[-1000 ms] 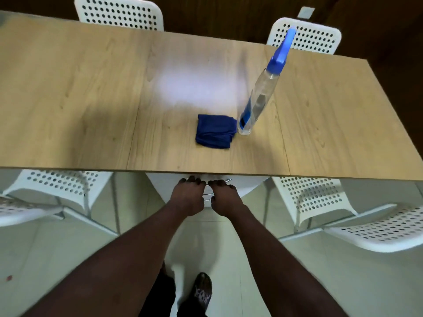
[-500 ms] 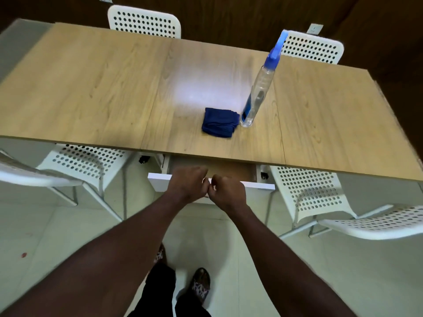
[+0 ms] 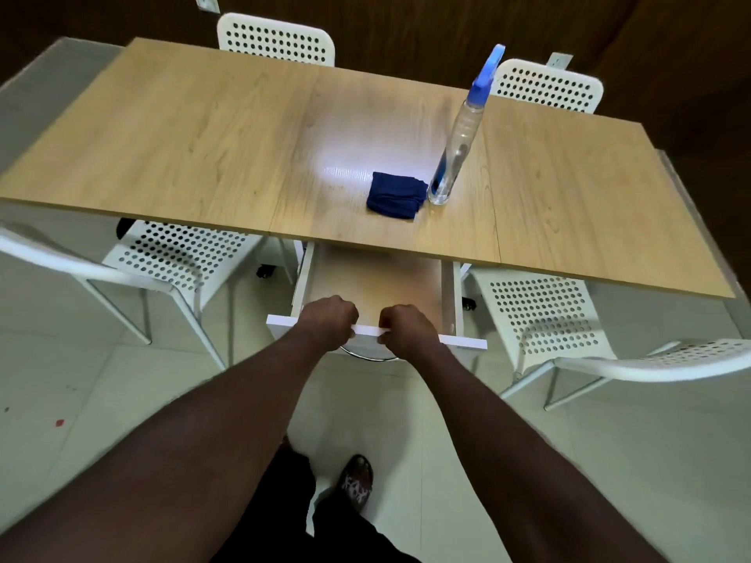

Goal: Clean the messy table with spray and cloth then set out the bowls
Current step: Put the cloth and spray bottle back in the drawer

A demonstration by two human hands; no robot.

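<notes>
- A person stands at the near side of a long wooden table (image 3: 183, 136), both arms stretched forward and down.
- A drawer (image 3: 463, 341) stands open under the middle of the table's near edge. It has a white front panel and a pale wooden floor.
- The left hand (image 3: 329, 321) grips the top edge of that front panel, fingers curled tight over it and knuckles up.
- The right hand (image 3: 406, 327) grips the same edge just beside it, fingers curled over the top; the two hands are close but apart.
- A curved metal handle (image 3: 365, 358) shows below the panel, between the wrists.
- The folded dark blue cloth (image 3: 396, 195) lies on the table's middle section, towards the near edge.
- The spray bottle (image 3: 459, 136) stands upright just right of the cloth, clear-bodied with a blue trigger head; whether they touch, I cannot tell.
- White perforated chairs sit round the table: two at the far side (image 3: 276, 38) (image 3: 544, 87), two at the near side (image 3: 179, 253) (image 3: 540, 314), left and right of the drawer.
- One patterned shoe (image 3: 357, 479) shows on the pale tiled floor (image 3: 81, 400).
</notes>
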